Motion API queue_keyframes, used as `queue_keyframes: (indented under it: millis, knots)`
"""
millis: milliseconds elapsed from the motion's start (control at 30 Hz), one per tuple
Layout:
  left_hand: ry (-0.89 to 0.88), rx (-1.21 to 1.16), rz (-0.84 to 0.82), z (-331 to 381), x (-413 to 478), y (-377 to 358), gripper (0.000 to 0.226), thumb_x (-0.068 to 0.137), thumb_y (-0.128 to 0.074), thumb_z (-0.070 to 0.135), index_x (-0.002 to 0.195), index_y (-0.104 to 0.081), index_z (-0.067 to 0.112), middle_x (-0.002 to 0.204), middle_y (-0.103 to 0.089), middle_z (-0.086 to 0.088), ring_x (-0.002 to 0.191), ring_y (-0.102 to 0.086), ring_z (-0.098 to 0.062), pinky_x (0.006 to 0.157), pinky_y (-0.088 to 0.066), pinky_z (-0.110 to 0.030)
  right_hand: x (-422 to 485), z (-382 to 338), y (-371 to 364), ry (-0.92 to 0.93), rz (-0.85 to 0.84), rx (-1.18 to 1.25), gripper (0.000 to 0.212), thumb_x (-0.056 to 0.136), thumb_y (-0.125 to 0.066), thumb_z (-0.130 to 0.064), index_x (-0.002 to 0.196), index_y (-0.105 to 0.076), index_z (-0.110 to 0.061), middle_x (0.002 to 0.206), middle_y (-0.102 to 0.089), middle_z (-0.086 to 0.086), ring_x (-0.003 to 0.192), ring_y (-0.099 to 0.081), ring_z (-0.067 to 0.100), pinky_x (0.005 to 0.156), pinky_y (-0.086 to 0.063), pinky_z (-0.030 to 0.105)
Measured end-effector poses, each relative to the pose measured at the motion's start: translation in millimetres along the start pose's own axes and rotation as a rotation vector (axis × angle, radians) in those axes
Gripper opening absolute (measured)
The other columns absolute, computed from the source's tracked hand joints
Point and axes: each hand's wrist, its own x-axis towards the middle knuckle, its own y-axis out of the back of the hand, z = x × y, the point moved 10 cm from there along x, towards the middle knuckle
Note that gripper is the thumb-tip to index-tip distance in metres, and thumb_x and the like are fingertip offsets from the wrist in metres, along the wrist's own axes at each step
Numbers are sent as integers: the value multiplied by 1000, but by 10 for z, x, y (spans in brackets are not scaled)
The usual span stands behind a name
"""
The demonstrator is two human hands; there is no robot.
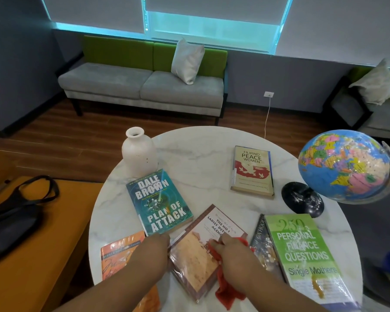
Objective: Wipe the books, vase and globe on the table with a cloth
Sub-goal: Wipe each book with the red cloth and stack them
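1. At the near edge of the round tabletop (pixel 200 154), the brown book (pixel 196 260) lies flat and askew between the teal book (pixel 160 206) and the green book (pixel 302 255).
2. The right hand (pixel 234 253) presses a bunched red cloth (pixel 227 291) onto the book's cover, with its fingers curled round the fabric. The loose end of the cloth trails off the book toward the person.
3. The left hand (pixel 154 246) sits at the book's left edge and appears to steady it. Its fingers are hidden under the back of the hand, so I cannot tell whether they grip or only press.
4. Book, handling: judged a light, flexible paperback in a glossy wrapper, likely to skate on the polished stone. Pin it at one edge or corner and wipe away from that point.
5. The vase (pixel 139 154) stands upright at the far left rim, just behind the teal book. It is judged hard and brittle, and exposed so close to the edge. Take hold round the wide body, not the narrow neck.
6. The globe (pixel 342 167) leans on a black base (pixel 302 199) at the right side. It is judged hollow, light and free to spin under a wipe. Steady it by the base or the arc.
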Motion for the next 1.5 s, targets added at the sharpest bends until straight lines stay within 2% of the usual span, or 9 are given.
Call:
queue_keyframes:
  millis: [100,333,800,967,1067,1233,1333,1400,1500]
  knots:
    - [-11,-1,-16,16,18,-9,15,85,-54,15,99,-55,21,109,-60,-3,97,-59,-18,71,-39,-24,-49,-5,-88,16,-44,63,70,86,-64,-23,147,-30,-34,130,-40,-5,113,-49,18,100,-45,31]
    - [80,58,-95,68,58,-56,42,76,-72,32,113,-56,20,110,-61,0,100,-60,-17,82,-51,-28,-57,-19,59,5,-22,114,52,94,-48,-15,140,-41,-37,114,-45,-4,106,-49,18,90,-43,28]
    - [168,77,-161,114,18,-25,59,68,-76,39,120,-54,20,115,-59,3,102,-61,-16,84,-53,-30,-191,172,438,-3,169,257,48,93,-49,-20,136,-47,-42,124,-46,-11,116,-50,13,95,-42,23]
    - [102,-255,-189,161,-119,-16,46,61,-77,32,97,-48,24,93,-55,7,86,-56,-12,70,-50,-28,-278,361,572,-69,236,366,48,92,-50,-15,133,-51,-41,111,-46,-17,104,-51,5,93,-40,18]
    - [105,-677,-232,173,-187,3,33,71,-71,18,98,-51,16,94,-61,-12,75,-63,-21,72,-59,-42,-319,488,801,-113,376,489,43,93,-53,-14,129,-56,-36,102,-46,-19,96,-54,3,93,-43,20]
    - [-51,-651,-4,346,-137,495,12,82,-64,14,93,-66,18,85,-69,-8,75,-65,-21,71,-57,-37,-344,184,1201,0,541,566,38,94,-53,-16,129,-57,-32,110,-46,-17,94,-51,-4,85,-37,5]
    - [-144,-504,200,557,-171,856,11,87,-62,26,97,-67,25,89,-70,4,83,-62,-14,75,-50,-29,-334,-375,1186,206,447,485,29,96,-50,-30,124,-58,-32,113,-49,-11,93,-55,4,88,-47,23]
    - [-166,-516,272,636,-215,1000,17,89,-60,24,103,-68,29,94,-71,6,85,-61,-10,72,-46,-23,-360,-552,1194,272,454,437,40,91,-40,-61,115,-58,-34,108,-55,-9,90,-57,5,85,-49,29]
    - [-161,-506,343,572,-253,1121,21,87,-63,21,104,-69,31,96,-72,6,89,-62,-11,68,-40,-20,-271,-277,1311,172,509,414,40,93,-40,-56,123,-58,-38,111,-50,-16,97,-52,-3,86,-38,7]
